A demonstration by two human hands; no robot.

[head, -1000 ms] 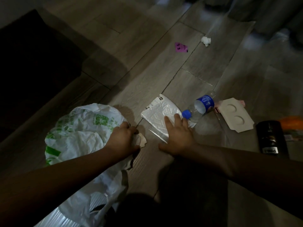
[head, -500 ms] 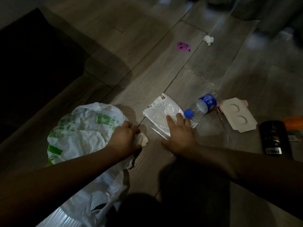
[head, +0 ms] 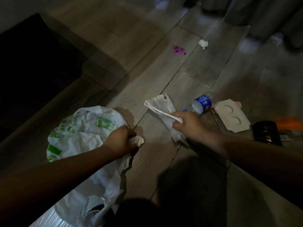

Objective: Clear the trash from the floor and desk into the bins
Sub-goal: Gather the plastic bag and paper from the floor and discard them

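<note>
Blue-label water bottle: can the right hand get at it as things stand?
Probably not yet: the bottle lies just beyond the right hand, nothing between, but that hand grips the white wrapper.

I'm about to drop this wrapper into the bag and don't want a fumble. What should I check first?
1. Right hand grip on the white wrapper: ok, fingers curled round its near end.
2. Wrapper clear of the floor: cannot tell, its far end sits low.
3. Left hand on the green-printed bag: ok, at its edge, gripping a crumpled tissue too.
4. Bag mouth open: cannot tell, the plastic is bunched at the hand.
5. Bottle out of the path: ok, it lies on the side away from the bag.
</note>
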